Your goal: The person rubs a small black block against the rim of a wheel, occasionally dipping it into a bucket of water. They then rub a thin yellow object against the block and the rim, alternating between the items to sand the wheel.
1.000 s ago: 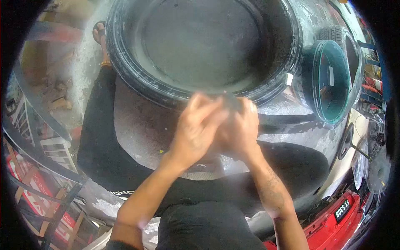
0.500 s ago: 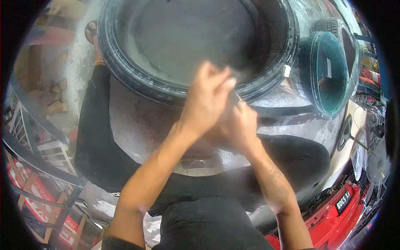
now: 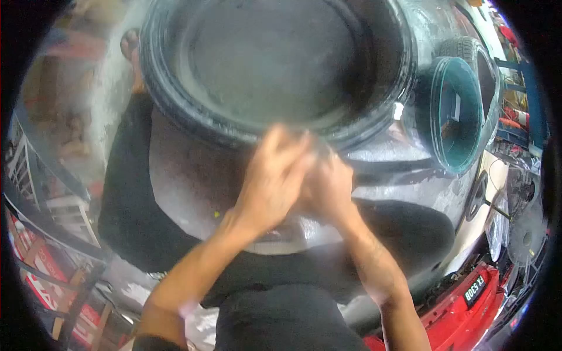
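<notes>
A person sits with legs spread on a wet concrete floor [image 3: 187, 175] and looks down at two bare hands. The left hand [image 3: 270, 178] and the right hand [image 3: 326, 186] are pressed close together, one against the other, right at the near edge of a big black tyre [image 3: 175, 99]. The tyre lies flat on the floor in front of the person, and the hands touch its rim where it is closest to the body. The picture is blurry there, so it is hard to tell if the fingers pinch something small or just push on the rubber. To the right of the tyre stands a green bucket [image 3: 462, 117], near but not touching it. Another tyre [image 3: 468, 50] sits behind the bucket. At the bottom right there is a red car [image 3: 468, 310] with a number plate.
</notes>
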### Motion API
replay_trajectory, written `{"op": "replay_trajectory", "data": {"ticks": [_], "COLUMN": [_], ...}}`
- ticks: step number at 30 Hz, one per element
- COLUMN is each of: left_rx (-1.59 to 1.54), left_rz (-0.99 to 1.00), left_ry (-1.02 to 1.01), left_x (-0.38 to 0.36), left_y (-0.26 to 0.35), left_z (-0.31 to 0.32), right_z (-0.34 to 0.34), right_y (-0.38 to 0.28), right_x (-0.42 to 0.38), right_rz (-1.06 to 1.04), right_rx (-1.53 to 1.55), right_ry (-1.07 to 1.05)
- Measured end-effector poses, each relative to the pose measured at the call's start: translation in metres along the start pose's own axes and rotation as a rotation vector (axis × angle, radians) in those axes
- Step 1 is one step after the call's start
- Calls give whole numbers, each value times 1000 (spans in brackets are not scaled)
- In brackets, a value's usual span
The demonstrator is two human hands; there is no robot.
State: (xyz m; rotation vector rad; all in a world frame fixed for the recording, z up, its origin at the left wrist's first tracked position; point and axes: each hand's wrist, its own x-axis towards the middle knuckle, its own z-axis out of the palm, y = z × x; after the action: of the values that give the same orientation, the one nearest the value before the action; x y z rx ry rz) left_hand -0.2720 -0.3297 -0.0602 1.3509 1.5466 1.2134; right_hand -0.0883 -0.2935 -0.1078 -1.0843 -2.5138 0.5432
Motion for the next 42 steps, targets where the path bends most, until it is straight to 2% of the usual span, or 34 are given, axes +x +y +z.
{"op": "replay_trajectory", "data": {"ticks": [1, 3, 4, 5, 7, 11, 13, 14, 17, 19, 22, 23, 24, 26, 29, 31, 34, 35, 37, 39, 41, 42], "left_rx": [82, 21, 101, 46, 7, -18, 2, -13, 56, -49, -5, 5, -47, -14, -21, 41, -23, -71, 81, 12, -34, -4], "left_rz": [26, 94, 88, 8, 9, -150, -175, -82, -19, 14, -30, -41, -71, -73, 8, 43, -77, -60, 8, 84, 59, 37], "left_ry": [35, 59, 81, 94, 184, 121, 67, 51, 106, 104, 47, 22, -4, 38, 90, 74, -27, -9, 24, 39, 70, 52], "left_x": [19, 67, 83, 90, 82, 5, -20, -23, 30, 57, 8, -9, -11, 9, 64, 44, -17, -18, 17, 69, 69, 53], "left_y": [-3, -27, -43, -55, -58, -15, 4, -6, -31, -35, -19, -15, -8, -11, -38, -29, -9, -13, -18, -34, -31, -26], "left_z": [14, 38, 44, 46, 26, -32, -35, -22, 23, 27, 3, -9, -15, 2, 33, 24, -15, -13, 4, 33, 34, 27], "right_z": [2, -2, -2, 3, 8, 5, 5, 7, -1, -9, -8, -7, -4, -4, -8, -9, -1, -2, 7, -3, -8, -8], "right_y": [2, 0, -2, -3, 0, -2, 1, 2, -4, -12, -9, -9, -8, -9, -7, -9, -8, -7, 1, -5, -9, -10], "right_x": [-8, -1, -2, -5, -1, -9, -10, -9, -4, -1, 2, 5, 7, 4, 4, 1, 0, 0, -10, -3, 0, 1], "right_rz": [42, 74, 64, 83, 78, 110, 63, 20, 48, 72, 50, -22, -6, 40, -24, 21, 34, 12, 3, 28, 63, 37], "right_rx": [-1, 17, 8, -43, -83, -51, -61, -75, -78, -69, -24, 12, 11, 2, -56, -8, -11, -5, -121, -50, -33, -10], "right_ry": [-76, -105, -97, -71, -39, -70, -97, -80, -80, -70, -124, 16, 7, -72, -46, -62, -70, -43, -87, -92, -142, -69]}}
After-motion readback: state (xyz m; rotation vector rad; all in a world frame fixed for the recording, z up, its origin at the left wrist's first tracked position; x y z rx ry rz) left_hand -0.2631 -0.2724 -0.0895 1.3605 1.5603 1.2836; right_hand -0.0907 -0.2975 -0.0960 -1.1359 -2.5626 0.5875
